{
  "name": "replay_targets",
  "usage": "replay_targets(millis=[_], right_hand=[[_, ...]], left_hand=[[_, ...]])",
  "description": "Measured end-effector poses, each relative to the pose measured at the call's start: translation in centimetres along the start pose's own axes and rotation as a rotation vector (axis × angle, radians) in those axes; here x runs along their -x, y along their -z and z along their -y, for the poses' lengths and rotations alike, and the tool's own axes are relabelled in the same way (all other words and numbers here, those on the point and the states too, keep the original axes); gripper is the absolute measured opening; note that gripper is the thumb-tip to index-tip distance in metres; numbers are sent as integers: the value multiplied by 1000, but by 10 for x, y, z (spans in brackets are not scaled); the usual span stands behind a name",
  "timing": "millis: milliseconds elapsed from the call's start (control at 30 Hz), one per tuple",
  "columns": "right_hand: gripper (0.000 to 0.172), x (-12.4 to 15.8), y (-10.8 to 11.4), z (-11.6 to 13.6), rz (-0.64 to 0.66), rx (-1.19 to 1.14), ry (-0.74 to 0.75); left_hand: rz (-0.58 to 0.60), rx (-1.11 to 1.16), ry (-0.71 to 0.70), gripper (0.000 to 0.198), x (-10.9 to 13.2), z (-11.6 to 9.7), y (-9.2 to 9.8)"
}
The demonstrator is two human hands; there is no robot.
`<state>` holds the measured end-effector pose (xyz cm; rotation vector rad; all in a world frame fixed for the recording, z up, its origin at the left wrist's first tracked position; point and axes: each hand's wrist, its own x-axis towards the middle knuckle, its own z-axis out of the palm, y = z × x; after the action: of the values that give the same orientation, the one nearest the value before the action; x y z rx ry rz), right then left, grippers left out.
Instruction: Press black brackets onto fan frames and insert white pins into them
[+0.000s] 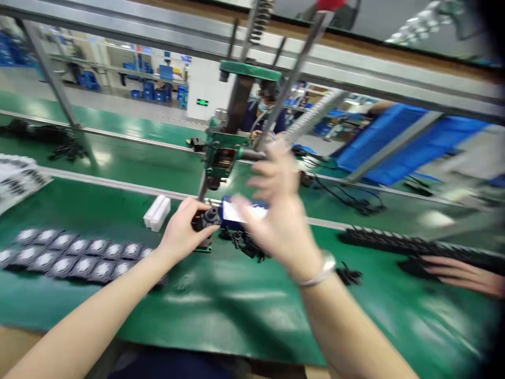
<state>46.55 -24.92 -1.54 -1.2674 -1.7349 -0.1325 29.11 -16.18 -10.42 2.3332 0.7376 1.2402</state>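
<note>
My left hand (185, 226) grips a black round-centred plastic part (211, 217) beneath the head of a green hand press (224, 152). Thumb and fingers close around the part's left side. My right hand (276, 205), smeared by motion, is raised in front of the press with its fingers apart and nothing visible in them. Behind its thumb is a blue box with a white label (232, 210). Small black parts (244, 242) lie in a heap just below that box. The press's lever (295, 68), topped by a red knob, slants above my right hand.
Rows of black square parts with white centres (79, 246) lie at left on the green table (189, 316). A white block (157, 212) stands near my left hand. At right, another person's hand (465, 273) touches a black item beside a long black row of parts (418, 245).
</note>
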Motion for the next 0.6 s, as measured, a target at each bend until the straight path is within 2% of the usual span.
replay_targets(millis=[67,100,167,233,333,400,500,600], right_hand=[[81,47,-25,-2,191,6,-153],[78,69,-38,-4,221,-11,-252],[59,106,-56,-10,143,6,-397],[41,134,-60,-19,59,70,-483],[28,169,-42,-45,-6,277,-521],[22,191,-22,-70,-53,426,-536],[19,219,12,-114,-155,589,-577],[30,238,45,-159,-282,736,-613]], left_hand=[[-20,-2,-49,24,22,-10,-15],[-29,-31,-88,26,31,-13,-25],[-41,-81,-163,28,47,-17,-48],[-24,-97,-199,29,59,-20,-73],[129,-75,-182,36,74,-25,-102],[265,-57,-178,39,85,-28,-113],[401,-23,-182,35,99,-28,-118],[445,29,-162,36,106,-25,-118]])
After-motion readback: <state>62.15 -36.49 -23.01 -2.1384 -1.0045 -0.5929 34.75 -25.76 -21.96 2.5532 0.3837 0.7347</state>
